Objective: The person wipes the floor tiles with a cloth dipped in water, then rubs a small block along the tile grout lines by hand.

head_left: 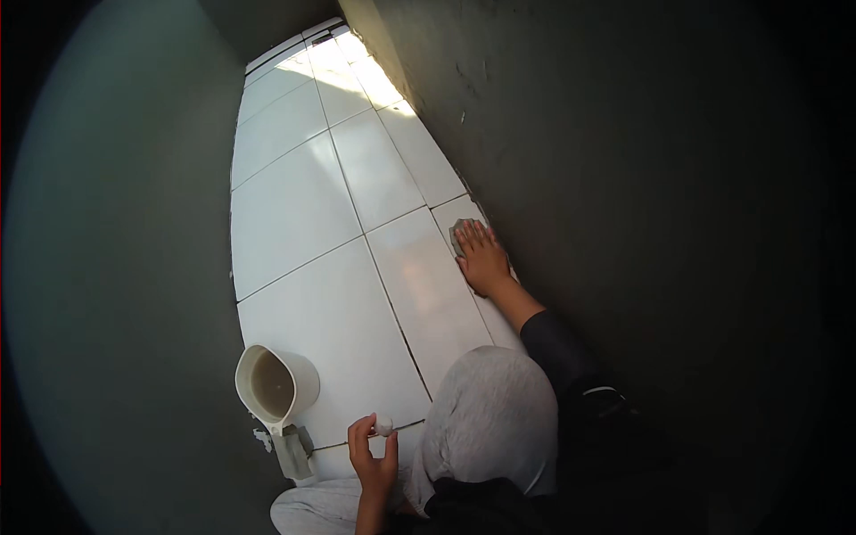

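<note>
My left hand (373,459) is at the bottom, near my knee, with a small white lump (383,425) pinched between thumb and fingers. What the lump is made of I cannot tell. Farther up on the right, my right hand (484,261) presses a grey cloth (460,236) down onto the white tiles (308,205), close to the wall. Its fingers lie stretched over the cloth, hiding part of it. Left of my left hand stands a white plastic dipper (309,378) holding murky greyish liquid, its handle side toward me.
Dark grey walls (642,196) flank the narrow tiled floor on both sides. Bright sunlight falls on the far tiles. A small dark object (322,39) lies at the far end. My bent knee (489,415) in grey fabric covers the near tiles.
</note>
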The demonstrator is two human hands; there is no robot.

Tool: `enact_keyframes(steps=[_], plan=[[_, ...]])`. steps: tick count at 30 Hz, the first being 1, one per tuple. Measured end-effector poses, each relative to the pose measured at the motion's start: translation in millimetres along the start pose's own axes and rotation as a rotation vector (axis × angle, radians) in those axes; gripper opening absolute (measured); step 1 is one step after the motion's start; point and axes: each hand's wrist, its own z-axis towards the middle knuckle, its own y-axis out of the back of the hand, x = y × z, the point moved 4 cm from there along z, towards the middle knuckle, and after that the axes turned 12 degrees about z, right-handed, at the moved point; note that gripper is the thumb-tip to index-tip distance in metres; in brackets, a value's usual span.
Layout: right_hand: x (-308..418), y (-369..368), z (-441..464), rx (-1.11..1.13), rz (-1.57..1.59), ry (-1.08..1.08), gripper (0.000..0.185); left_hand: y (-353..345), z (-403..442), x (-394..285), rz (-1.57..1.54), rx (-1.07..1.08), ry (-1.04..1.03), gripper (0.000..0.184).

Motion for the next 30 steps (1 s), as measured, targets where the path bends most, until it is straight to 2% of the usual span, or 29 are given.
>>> enact_keyframes(steps=[4,9,14,20,22,23,26,27,29,30], plan=[[-3.7,5.4,54.8,0.075,-0.091,0.013,0.061,-2.6,3.7,4.2,0.032,-0.007,-0.006,0.045],[-1.6,8.8,53.5,0.080,-0.127,0.003,0.060,-0.7,6.6,-2.7,0.075,-0.027,-0.074,0.045],[3.2,13.3,2.3,0.081,-0.048,0.020,0.056,1.1,4.6,-7.3,0.033,-0.033,-0.084,0.045],[7.9,10.4,-74.3,-0.026,-0.007,0.050,0.058,18.9,-2.8,-25.0,-0.040,-0.082,-0.101,0.045],[2.0,4.1,-99.1,0.114,-0.003,0.005,0.060,29.8,-7.9,-25.3,-0.052,-0.117,-0.111,0.045],[-5.4,-5.4,-112.3,0.095,0.086,0.038,0.061,35.4,-12.1,-23.0,-0.048,-0.118,-0.106,0.045],[-19.0,-34.7,-161.6,-0.352,-0.304,0.280,0.056,55.3,-24.5,-14.6,-0.031,-0.165,-0.096,0.045],[-17.6,-35.0,-178.6,-0.376,-0.320,0.318,0.055,62.7,-28.8,-10.9,-0.017,-0.182,-0.103,0.045],[-14.1,-22.3,-207.5,-0.318,-0.291,0.368,0.053,78.4,-39.1,-3.9,-0.013,-0.230,-0.074,0.045],[-14.7,-17.0,-217.9,-0.118,-0.190,0.336,0.051,85.9,-44.5,-0.2,-0.012,-0.244,-0.063,0.045]])
